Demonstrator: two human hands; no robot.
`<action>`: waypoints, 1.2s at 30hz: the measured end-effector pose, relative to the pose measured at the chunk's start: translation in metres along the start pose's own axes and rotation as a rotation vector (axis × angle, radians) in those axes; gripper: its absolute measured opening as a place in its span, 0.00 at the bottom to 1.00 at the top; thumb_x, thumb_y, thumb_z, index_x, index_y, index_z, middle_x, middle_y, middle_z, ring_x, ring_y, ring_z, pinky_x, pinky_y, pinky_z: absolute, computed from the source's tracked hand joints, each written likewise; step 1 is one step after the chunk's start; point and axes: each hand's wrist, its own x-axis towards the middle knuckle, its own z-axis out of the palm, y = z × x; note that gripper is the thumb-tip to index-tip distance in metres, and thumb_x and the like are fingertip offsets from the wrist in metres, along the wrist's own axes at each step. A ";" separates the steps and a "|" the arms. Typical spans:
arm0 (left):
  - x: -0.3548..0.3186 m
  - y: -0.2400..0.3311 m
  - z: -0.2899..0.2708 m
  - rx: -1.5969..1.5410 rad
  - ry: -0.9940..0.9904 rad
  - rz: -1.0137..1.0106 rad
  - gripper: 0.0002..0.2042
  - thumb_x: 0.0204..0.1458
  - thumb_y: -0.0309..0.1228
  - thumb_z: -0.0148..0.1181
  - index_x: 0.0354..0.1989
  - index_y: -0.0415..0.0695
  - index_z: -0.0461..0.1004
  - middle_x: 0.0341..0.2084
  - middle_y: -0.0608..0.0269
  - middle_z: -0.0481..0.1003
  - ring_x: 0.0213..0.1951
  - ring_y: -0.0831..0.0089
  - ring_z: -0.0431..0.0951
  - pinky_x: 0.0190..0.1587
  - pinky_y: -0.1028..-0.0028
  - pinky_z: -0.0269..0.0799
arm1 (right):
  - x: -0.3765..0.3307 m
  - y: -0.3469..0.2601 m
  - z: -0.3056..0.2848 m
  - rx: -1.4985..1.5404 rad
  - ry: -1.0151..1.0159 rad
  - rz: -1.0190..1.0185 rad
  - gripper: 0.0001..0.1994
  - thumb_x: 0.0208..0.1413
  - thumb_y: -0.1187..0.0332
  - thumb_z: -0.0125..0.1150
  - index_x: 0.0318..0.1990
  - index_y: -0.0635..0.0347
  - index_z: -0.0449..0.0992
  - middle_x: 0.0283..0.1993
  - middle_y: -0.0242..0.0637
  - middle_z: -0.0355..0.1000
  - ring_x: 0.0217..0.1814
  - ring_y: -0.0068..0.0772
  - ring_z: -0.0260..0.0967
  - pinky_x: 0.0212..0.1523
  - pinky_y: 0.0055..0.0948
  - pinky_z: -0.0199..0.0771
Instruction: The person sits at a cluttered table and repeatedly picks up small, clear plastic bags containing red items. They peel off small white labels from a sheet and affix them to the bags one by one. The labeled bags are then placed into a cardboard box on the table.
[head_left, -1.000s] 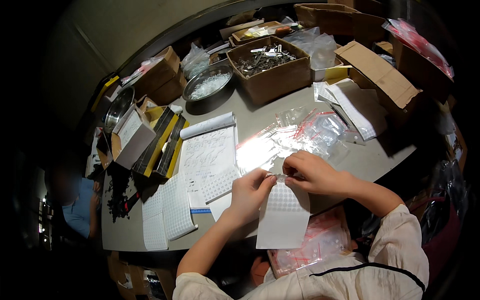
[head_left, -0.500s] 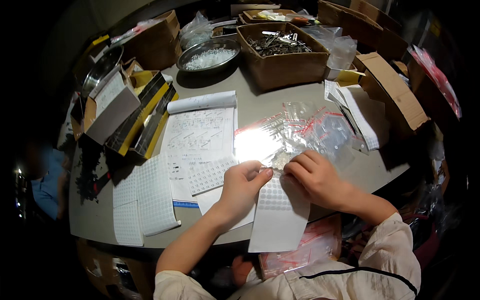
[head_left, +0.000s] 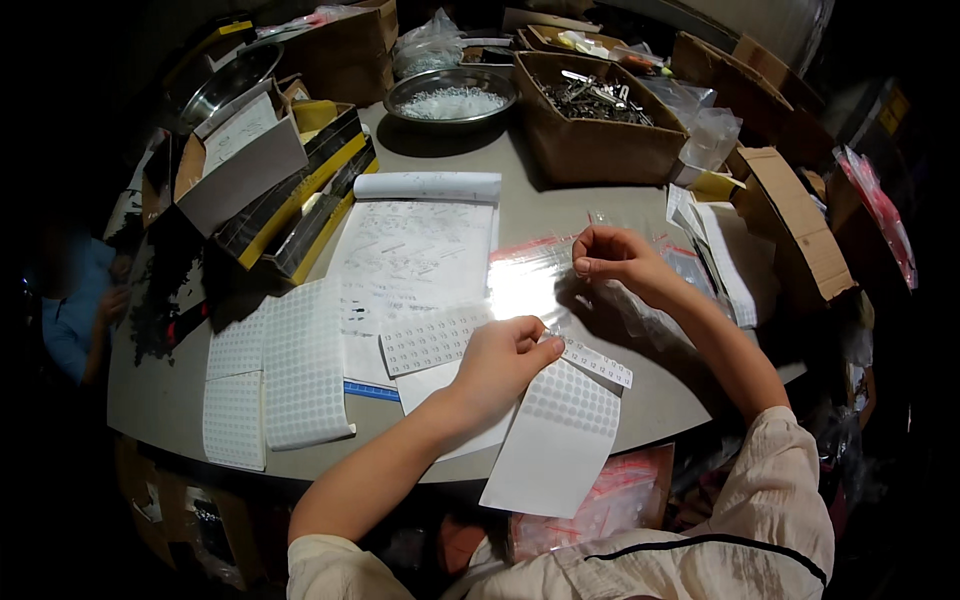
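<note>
Between the thumb and fingers of my left hand (head_left: 505,365) is the upper edge of a white sticker sheet (head_left: 550,450), with rows of round grey stickers near its top and a blank lower part hanging over the table edge. A second sheet, printed in rows (head_left: 430,345), lies beneath that hand, and its strip shows again to the right. My right hand (head_left: 625,262) is raised above a pile of clear zip bags with red seals (head_left: 525,255). Its thumb and forefinger are pinched together; anything between them is too small to make out.
Further sticker sheets (head_left: 305,370) and a drawing pad (head_left: 410,250) lie to the left, beside black-and-yellow boxes (head_left: 290,215). Behind stand a metal bowl of white pieces (head_left: 450,100) and a box of metal parts (head_left: 600,145). Another person (head_left: 75,310) is at far left.
My right hand has left the sheet's top edge and moved up and away over the bags. My left hand still grips the sheet. The view has shifted slightly.
</note>
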 end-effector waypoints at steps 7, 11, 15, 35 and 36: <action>-0.004 0.001 0.004 0.116 -0.019 0.053 0.14 0.63 0.35 0.61 0.31 0.35 0.74 0.18 0.68 0.71 0.22 0.81 0.64 0.26 0.73 0.60 | 0.018 0.012 -0.042 -0.228 0.057 0.118 0.07 0.64 0.66 0.65 0.40 0.59 0.76 0.36 0.24 0.72 0.38 0.15 0.67 0.41 0.18 0.68; -0.006 0.004 0.003 0.150 -0.015 0.056 0.15 0.64 0.36 0.61 0.30 0.35 0.74 0.17 0.67 0.70 0.21 0.80 0.64 0.26 0.72 0.61 | 0.024 -0.010 -0.023 -0.491 -0.137 0.084 0.09 0.62 0.66 0.65 0.41 0.62 0.76 0.36 0.27 0.74 0.38 0.17 0.68 0.39 0.22 0.70; -0.003 0.001 0.001 0.196 -0.006 0.129 0.15 0.64 0.36 0.60 0.32 0.35 0.76 0.17 0.67 0.70 0.21 0.79 0.65 0.26 0.72 0.61 | 0.034 -0.016 0.002 -0.766 -0.222 -0.102 0.11 0.59 0.68 0.64 0.44 0.68 0.76 0.37 0.38 0.76 0.38 0.27 0.72 0.41 0.31 0.74; -0.002 0.006 0.001 0.222 -0.023 0.137 0.15 0.65 0.36 0.58 0.36 0.33 0.77 0.19 0.64 0.73 0.22 0.79 0.67 0.27 0.73 0.63 | -0.001 -0.008 -0.063 -1.306 0.144 0.054 0.14 0.54 0.64 0.71 0.41 0.65 0.78 0.32 0.41 0.78 0.36 0.37 0.79 0.38 0.37 0.76; -0.003 0.006 0.001 0.217 -0.019 0.125 0.15 0.65 0.36 0.58 0.37 0.33 0.77 0.19 0.65 0.72 0.22 0.79 0.67 0.27 0.73 0.63 | -0.002 -0.013 -0.055 -1.255 0.154 0.016 0.12 0.55 0.66 0.70 0.41 0.64 0.78 0.33 0.41 0.78 0.37 0.37 0.78 0.39 0.37 0.76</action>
